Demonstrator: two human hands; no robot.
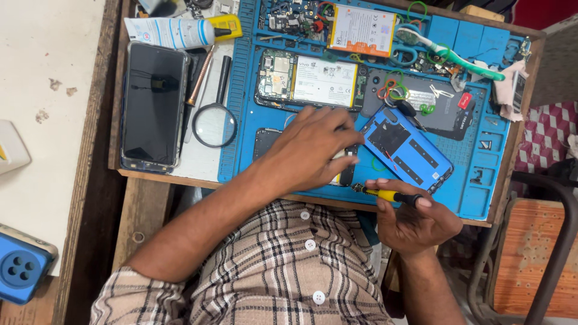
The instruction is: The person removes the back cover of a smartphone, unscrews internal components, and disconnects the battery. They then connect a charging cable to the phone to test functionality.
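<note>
On the blue mat [241, 120], the left hand [307, 150] presses flat on an open phone [346, 174]; right hand [415, 219] pinches a screwdriver [388, 194]. Phone likely fragile; hold by edges.

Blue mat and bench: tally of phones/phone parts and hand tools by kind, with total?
Opened phones with the battery showing: 2
Whole phone, screen up: 1
Blue back cover: 1
Dark back cover: 1
Screwdriver in the right hand: 1
Magnifying glass: 1
Toothbrush: 1
Glue tube: 1
Total: 9
The part under the left hand is hidden, so it is not counted.
</note>
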